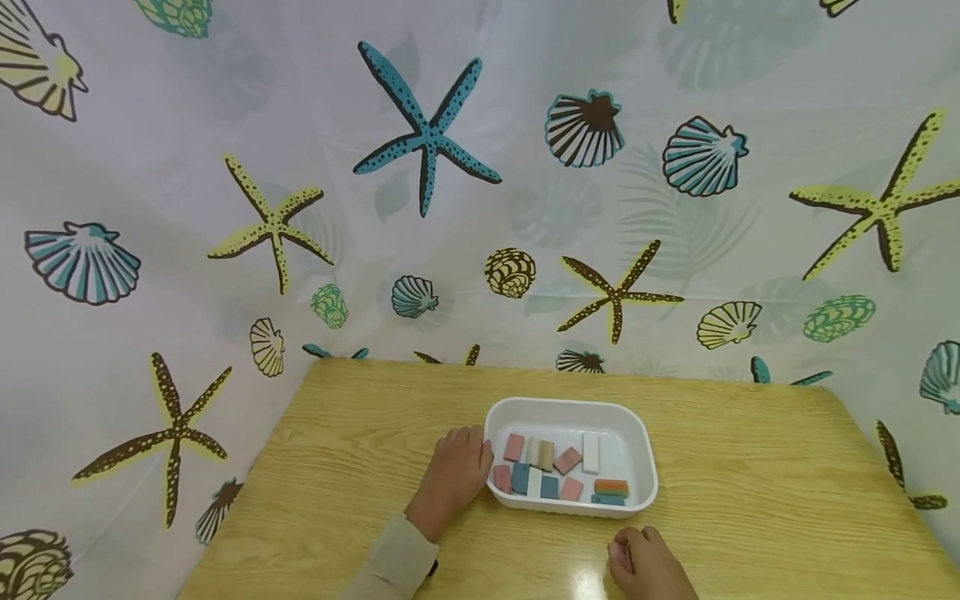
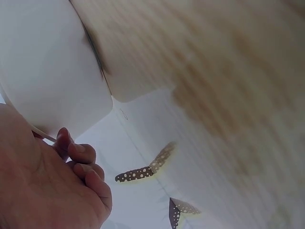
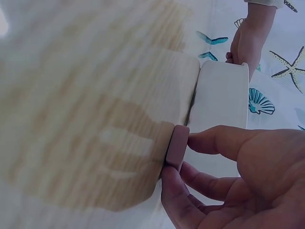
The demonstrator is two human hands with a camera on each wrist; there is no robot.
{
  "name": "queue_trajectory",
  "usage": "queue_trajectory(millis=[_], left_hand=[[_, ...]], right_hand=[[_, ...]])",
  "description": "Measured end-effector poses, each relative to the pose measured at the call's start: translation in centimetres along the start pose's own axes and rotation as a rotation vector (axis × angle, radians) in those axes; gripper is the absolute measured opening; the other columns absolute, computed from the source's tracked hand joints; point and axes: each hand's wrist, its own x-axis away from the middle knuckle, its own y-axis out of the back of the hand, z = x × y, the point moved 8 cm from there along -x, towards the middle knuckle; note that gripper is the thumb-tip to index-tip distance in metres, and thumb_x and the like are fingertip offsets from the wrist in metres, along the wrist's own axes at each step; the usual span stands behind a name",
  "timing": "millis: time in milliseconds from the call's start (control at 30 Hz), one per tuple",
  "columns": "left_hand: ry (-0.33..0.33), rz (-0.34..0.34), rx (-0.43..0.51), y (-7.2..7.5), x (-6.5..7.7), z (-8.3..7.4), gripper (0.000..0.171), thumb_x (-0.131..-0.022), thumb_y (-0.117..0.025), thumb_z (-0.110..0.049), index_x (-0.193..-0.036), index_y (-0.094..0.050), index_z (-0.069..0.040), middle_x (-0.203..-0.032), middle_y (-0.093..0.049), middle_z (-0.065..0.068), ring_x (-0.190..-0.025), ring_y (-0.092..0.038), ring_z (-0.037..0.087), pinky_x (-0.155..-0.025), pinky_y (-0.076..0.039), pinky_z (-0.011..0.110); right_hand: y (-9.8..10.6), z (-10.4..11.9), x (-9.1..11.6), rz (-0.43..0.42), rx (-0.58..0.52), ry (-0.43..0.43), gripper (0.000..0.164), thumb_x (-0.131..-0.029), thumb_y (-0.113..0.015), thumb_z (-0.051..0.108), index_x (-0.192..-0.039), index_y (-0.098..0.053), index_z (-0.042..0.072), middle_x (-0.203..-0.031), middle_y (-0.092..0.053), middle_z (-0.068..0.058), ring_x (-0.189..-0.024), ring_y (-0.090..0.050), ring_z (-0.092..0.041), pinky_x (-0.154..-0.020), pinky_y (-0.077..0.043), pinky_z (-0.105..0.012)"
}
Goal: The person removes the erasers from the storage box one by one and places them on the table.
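Note:
A white plastic tray (image 1: 640, 446) stands on the table, holding small pink, blue, white, tan and orange blocks. My left hand (image 1: 452, 471) grips the tray's left rim. In the left wrist view its fingers (image 2: 82, 153) curl at the rim beside the tray's outer wall (image 2: 52, 67). Just in front of the tray's near right corner, my right hand (image 1: 647, 567) pinches a small pink block (image 3: 177, 147) between thumb and fingers. In the right wrist view that block is at the tabletop, close before the tray's side wall (image 3: 220, 95).
A wood-grain table (image 1: 757, 492) extends on both sides of the tray. Behind it and at its sides hangs a white curtain (image 1: 525, 200) printed with starfish and shells. In the tray, an orange block (image 1: 611, 485) lies by the near right corner.

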Motion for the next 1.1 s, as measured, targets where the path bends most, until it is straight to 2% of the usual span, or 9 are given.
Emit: queue_trajectory(millis=[333,600,700,800,967,1100], left_hand=[[0.009,0.007,0.005,-0.4,-0.1,0.3,0.024,-0.098,-0.035,-0.030,-0.086,-0.044,-0.011,-0.072,-0.038,-0.002,-0.068,-0.036,0.016,-0.062,-0.030,0.030],[0.015,0.010,0.022,-0.2,-0.1,0.2,0.024,-0.098,-0.035,-0.030,-0.089,-0.046,-0.010,-0.073,-0.040,-0.002,-0.070,-0.039,0.016,-0.064,-0.032,0.031],[0.016,0.013,0.018,-0.1,-0.2,0.2,0.025,-0.099,-0.035,-0.030,-0.089,-0.046,-0.010,-0.074,-0.041,-0.001,-0.071,-0.040,0.017,-0.064,-0.033,0.032],[0.019,0.020,0.007,-0.2,-0.2,0.2,0.025,-0.099,-0.034,-0.031,-0.091,-0.047,-0.010,-0.075,-0.041,-0.002,-0.072,-0.039,0.016,-0.064,-0.032,0.031],[0.017,0.020,-0.001,-0.2,-0.3,0.2,0.025,-0.098,-0.035,-0.031,-0.091,-0.047,-0.010,-0.075,-0.041,-0.002,-0.072,-0.040,0.016,-0.064,-0.032,0.031],[0.017,0.021,0.005,-0.2,-0.2,0.1,0.024,-0.098,-0.036,-0.030,-0.091,-0.047,-0.010,-0.075,-0.042,-0.001,-0.072,-0.040,0.017,-0.065,-0.032,0.031]], right_hand=[[0.1,0.2,0.1,-0.012,-0.004,0.005,0.013,-0.085,-0.062,0.014,-0.091,-0.062,0.002,-0.074,-0.043,-0.002,-0.063,-0.040,-0.014,-0.055,-0.037,-0.029],[0.9,1.8,0.3,-0.006,0.111,0.058,0.018,-0.084,-0.063,0.017,-0.091,-0.063,0.001,-0.080,-0.053,-0.006,-0.067,-0.051,-0.016,-0.063,-0.047,-0.036],[1.7,3.1,0.7,0.021,0.065,0.073,0.017,-0.083,-0.065,0.018,-0.091,-0.063,0.003,-0.080,-0.055,-0.002,-0.069,-0.052,-0.013,-0.064,-0.047,-0.033],[3.1,4.8,0.9,0.016,-0.037,0.090,0.013,-0.082,-0.068,0.014,-0.091,-0.063,0.007,-0.079,-0.056,0.003,-0.070,-0.052,-0.009,-0.063,-0.046,-0.029],[5.4,6.3,-0.1,-0.104,-0.155,0.110,0.014,-0.081,-0.066,0.002,-0.094,-0.065,0.007,-0.083,-0.060,0.003,-0.071,-0.054,-0.007,-0.064,-0.047,-0.025],[5.9,6.9,-1.8,-0.211,-0.168,0.198,0.017,-0.078,-0.064,-0.004,-0.093,-0.064,0.003,-0.085,-0.061,-0.002,-0.072,-0.055,-0.009,-0.065,-0.047,-0.024]])
